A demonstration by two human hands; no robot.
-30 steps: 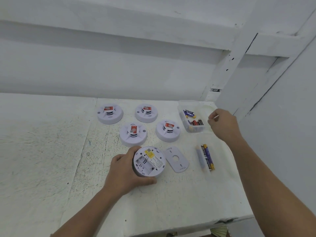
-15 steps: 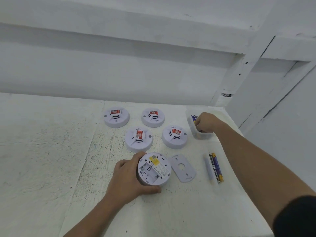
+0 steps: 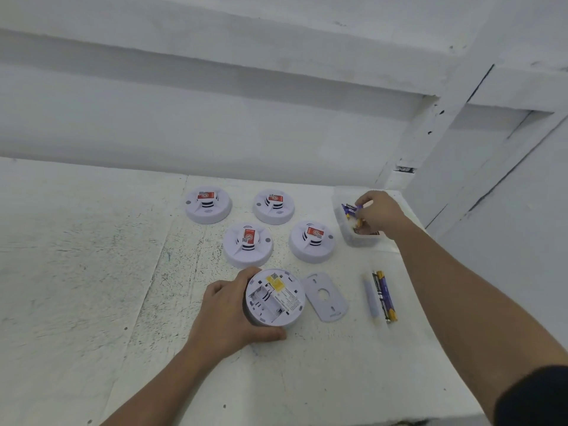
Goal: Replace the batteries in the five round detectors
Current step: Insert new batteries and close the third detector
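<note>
Head camera: looks forward-down, near table (image 3: pixel 92 272).

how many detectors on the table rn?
5. Four sit dome-up in two rows: back-left detector, back-right detector, front-left detector, front-right detector. The flipped detector, battery bay open, is nearest, gripped by the left hand.

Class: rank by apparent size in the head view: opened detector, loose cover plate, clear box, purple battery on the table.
1. opened detector and clear box look alike; the box is farther, partly behind the right hand.
2. cover plate
3. purple battery
</note>
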